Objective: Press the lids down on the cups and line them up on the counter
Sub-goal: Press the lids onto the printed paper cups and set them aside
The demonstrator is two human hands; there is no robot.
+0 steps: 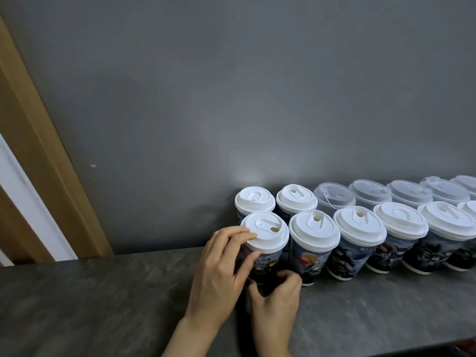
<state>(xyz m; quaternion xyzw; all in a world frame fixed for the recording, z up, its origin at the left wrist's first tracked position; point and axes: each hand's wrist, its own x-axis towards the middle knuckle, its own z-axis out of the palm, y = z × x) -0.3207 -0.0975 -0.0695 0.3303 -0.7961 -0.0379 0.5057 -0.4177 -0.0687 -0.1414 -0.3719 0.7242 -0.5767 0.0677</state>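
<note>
Held cup: the person has the leftmost front-row cup (262, 256) between both hands; it stands on the grey surface (103, 292), touching or just beside the next cup (310, 256) to its right
Left hand: the left hand (221, 269) wraps the cup's upper wall, fingers curled over the edge of its white lid (265, 231) and thumb pressing the printed side
Right hand: the right hand (275, 292) grips the cup low down near its base, fingers curled round the front
Lid state: the lid looks level, but the near edge is hidden under the fingers, so whether it is fully snapped on cannot be told
Rows: the front row (399, 228) of white-lidded cups runs to the right, and a back row against the wall (231, 99) carries white lids at the left and clear lids (334, 198) further along
Risk, lid: pressing only at the near edge may leave the far side unseated, and the lid may pop up again
Risk, squeeze: a hard thumb on the thin wall may buckle the cup and spring the lid off
Risk, row: pushing the cup sideways into its neighbour may nudge the packed row out of line or tip a cup, since the bases are narrower than the tops
Risk, release: a hand catching the lid rim on leaving may lift or tilt the cup
</note>
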